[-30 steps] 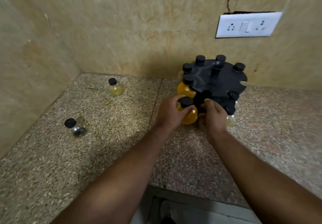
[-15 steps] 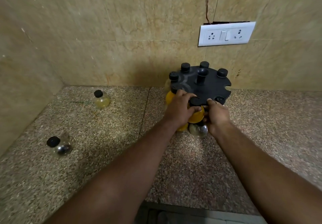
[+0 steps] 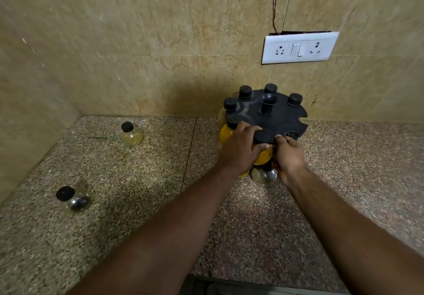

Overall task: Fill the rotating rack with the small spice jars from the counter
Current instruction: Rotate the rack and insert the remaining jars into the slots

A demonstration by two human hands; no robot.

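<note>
The black rotating rack (image 3: pixel 281 118) stands against the back wall with several black-capped jars hanging in its rim slots. My left hand (image 3: pixel 238 150) grips a yellow-filled jar (image 3: pixel 263 156) at the rack's near edge, its cap (image 3: pixel 261 137) level with the top disc. My right hand (image 3: pixel 288 157) holds the rack's rim and lower part right beside that jar. A clear jar (image 3: pixel 263 176) hangs below, between my hands. Two loose jars stand on the counter: a pale yellow one (image 3: pixel 131 134) at the back left and a clear one (image 3: pixel 73 199) at the near left.
The speckled granite counter (image 3: pixel 137 203) meets tiled walls at the left and back. A white socket plate (image 3: pixel 299 48) with a wire above it sits on the back wall over the rack. The counter's front edge runs along the bottom.
My left hand has lifted the yellow jar from the counter up to the rack's top disc. My right hand stayed on the rack. The camera has tilted upward.
</note>
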